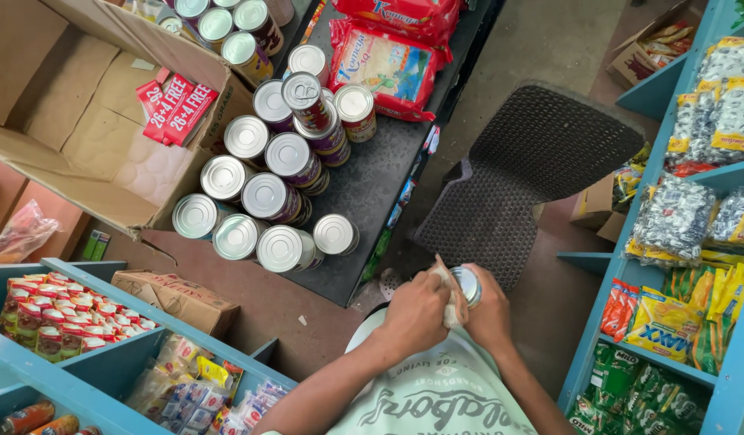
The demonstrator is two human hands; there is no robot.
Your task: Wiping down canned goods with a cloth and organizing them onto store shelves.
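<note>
Holding a small silver-topped can (467,285) low in the centre of the frame: right hand (490,312) wrapped closed around the can's body, left hand (416,312) closed on a pale cloth (451,300) pressed against the can's side. Can lid facing up, tilted slightly toward the camera. Both forearms rising from the bottom edge, over a pale green printed shirt (436,395).

Surrounding objects: cluster of similar cans (267,173) standing upright on a dark tabletop (372,181), upper centre-left, with one can stacked on top of others. Red snack packets (384,64) lying at the table's far end, top centre. Open cardboard box (82,121) at upper left, more cans visible at its upper rim. Dark mesh chair (517,173) right of the table, just above the hands. Small cardboard carton (178,300) on the floor at left.

Edges and free room: blue shelving (82,358) filling the lower left, stocked with small red-labelled jars (66,318) and sweets. Second blue shelf unit (654,234) along the right edge, holding bagged goods. Table's near corner close above the left hand. Bare brown floor (549,306) forming a narrow strip between chair, table and right-hand shelves; hands and can sitting within that strip, touching none of the furniture.
</note>
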